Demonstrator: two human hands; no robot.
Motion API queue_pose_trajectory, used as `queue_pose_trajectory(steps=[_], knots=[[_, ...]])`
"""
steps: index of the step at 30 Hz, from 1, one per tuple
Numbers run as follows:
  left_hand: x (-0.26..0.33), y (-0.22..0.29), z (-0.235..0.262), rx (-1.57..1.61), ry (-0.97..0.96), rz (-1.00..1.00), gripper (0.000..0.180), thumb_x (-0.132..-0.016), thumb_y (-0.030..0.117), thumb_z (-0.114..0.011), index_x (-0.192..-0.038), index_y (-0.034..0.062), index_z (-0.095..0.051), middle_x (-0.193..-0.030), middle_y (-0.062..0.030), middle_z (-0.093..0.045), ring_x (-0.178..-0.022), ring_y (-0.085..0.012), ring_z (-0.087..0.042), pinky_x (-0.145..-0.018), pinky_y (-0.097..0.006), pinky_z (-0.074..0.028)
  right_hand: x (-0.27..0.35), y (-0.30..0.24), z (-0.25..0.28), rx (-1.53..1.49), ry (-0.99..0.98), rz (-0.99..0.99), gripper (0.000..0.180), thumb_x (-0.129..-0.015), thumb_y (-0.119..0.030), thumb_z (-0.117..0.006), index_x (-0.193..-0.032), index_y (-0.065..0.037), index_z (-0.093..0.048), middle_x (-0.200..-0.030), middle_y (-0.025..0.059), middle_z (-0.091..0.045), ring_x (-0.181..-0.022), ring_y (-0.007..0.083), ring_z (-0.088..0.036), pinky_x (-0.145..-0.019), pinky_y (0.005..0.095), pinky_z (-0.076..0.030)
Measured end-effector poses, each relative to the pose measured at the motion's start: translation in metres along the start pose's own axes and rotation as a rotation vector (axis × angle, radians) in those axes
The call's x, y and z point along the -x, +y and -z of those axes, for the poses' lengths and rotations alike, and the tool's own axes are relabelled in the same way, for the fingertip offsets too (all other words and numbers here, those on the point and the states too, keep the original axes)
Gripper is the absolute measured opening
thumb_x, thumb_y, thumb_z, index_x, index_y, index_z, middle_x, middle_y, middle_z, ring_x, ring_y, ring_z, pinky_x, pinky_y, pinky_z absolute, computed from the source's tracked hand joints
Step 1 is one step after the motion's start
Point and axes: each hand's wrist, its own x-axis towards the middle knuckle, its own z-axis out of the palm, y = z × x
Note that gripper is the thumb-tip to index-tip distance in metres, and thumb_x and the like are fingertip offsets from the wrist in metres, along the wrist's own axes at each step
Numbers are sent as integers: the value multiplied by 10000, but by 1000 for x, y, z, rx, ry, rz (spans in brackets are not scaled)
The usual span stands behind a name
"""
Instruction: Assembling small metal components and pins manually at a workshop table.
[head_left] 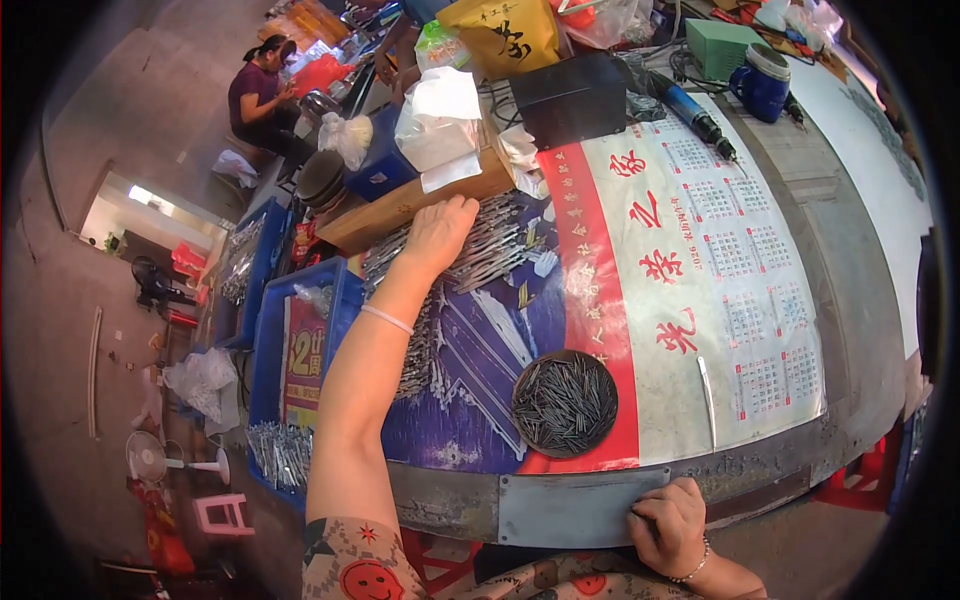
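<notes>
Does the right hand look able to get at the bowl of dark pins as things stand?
Likely yes: the right hand is curled at the grey plate, and the bowl sits a little beyond it, open at the top. Nothing visible stands between them, though the fingers would probably need to uncurl.

We see rods (495, 245): silvery metal, shiny | pins (565, 403): dark metal, dull | calendar (605, 300): printed paper, slightly glossy | blue sheet (455, 440): scuffed, worn whitish in patches | tray (345, 300): smooth blue plastic | board (375, 218): brown, wood-like | plate (570, 510): grey, smooth, matt | tissue (445, 95): soft, matt paper | mug (757, 92): glossy
</notes>
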Motion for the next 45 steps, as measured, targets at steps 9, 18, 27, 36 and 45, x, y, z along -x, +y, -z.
queue_pose_trajectory(steps=[9,18,27,36,45], knots=[[-19,3,-3,131,-1,127,42,-825,79,-538,-826,38,-534,-802,-177,-636,-768,-389,-632,-683,-498,-500,2,1,-2,-1,5,-28,221,-670,-8,-675,-846,-49,-547,-761,93,-597,-637,261,-539,-615,383,-394],[28,13,48,200,40,156,71,-828,115,-612,-883,71,-606,-842,-120,-630,-804,-351,-622,-677,-443,-489,4,2,-4,-21,34,-32,227,-667,15,-672,-848,-43,-547,-771,95,-599,-660,275,-543,-633,374,-409],[197,101,180,355,17,177,129,-802,55,-654,-913,34,-592,-864,-122,-618,-769,-324,-626,-646,-388,-503,9,-12,-6,35,81,-51,177,-702,26,-658,-830,-35,-553,-764,114,-585,-692,302,-544,-648,375,-420],[340,156,234,426,115,510,144,-790,31,-677,-918,13,-612,-882,-130,-639,-790,-310,-640,-679,-371,-517,22,-10,-16,-24,223,-223,77,-787,29,-600,-818,-8,-540,-763,125,-539,-704,285,-523,-653,344,-422],[426,156,238,456,351,949,117,-806,-30,-636,-920,-4,-629,-890,-148,-657,-799,-290,-650,-715,-346,-515,22,-11,-25,5,195,-240,46,-843,10,-591,-844,22,-547,-767,101,-540,-696,202,-523,-662,280,-426]])
